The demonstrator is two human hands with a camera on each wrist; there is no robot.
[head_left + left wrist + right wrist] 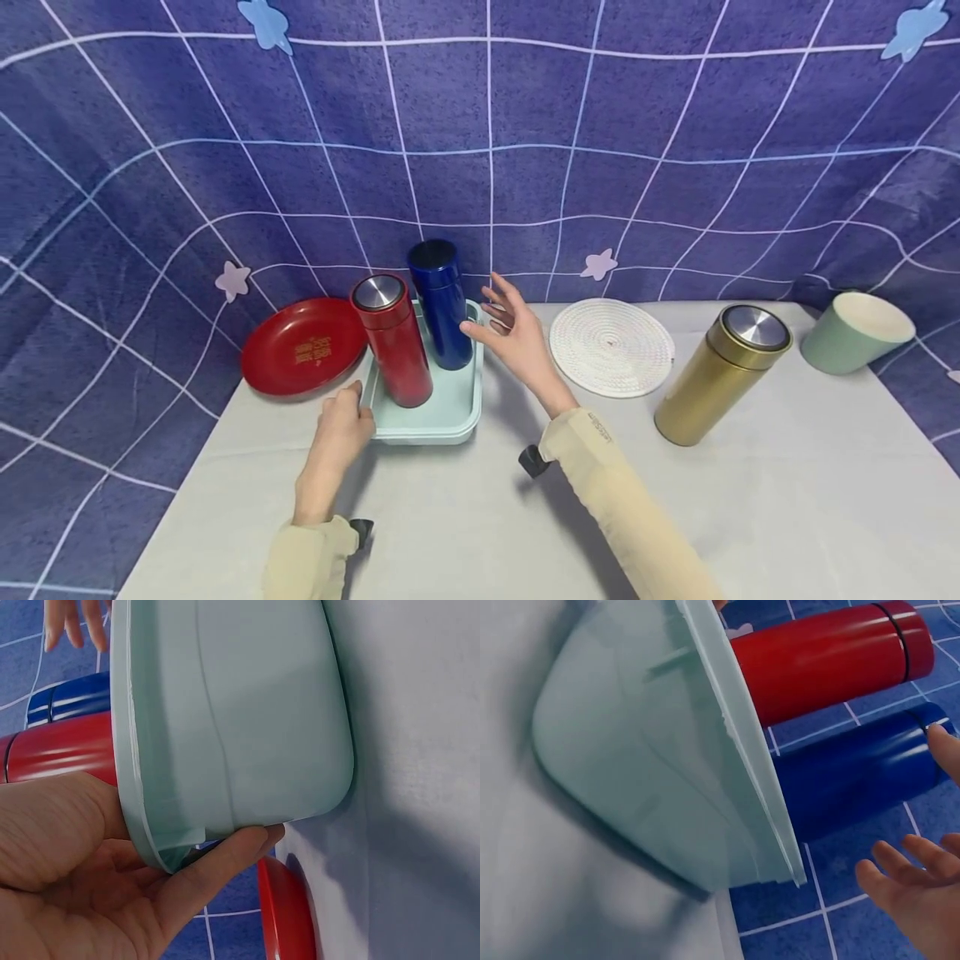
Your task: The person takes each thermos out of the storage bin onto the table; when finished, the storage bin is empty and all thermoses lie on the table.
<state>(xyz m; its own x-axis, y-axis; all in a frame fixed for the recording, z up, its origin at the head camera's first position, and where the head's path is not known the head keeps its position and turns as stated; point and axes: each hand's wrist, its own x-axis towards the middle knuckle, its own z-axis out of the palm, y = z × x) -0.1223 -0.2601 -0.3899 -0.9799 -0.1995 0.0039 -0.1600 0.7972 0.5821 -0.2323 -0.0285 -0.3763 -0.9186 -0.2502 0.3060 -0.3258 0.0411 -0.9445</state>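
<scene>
Left hand (341, 429) grips the mint tub (423, 435) at eight o'clock; right hand (517, 337) spreads empty at two, apparently mid-loading, next needing clearance from the blue thermos (447, 325).

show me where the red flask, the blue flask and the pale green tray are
Red flask (400, 357), head view, on its body.
Blue flask (444, 315), head view, on its body.
Pale green tray (277, 712), left wrist view, on its outer wall.
</scene>
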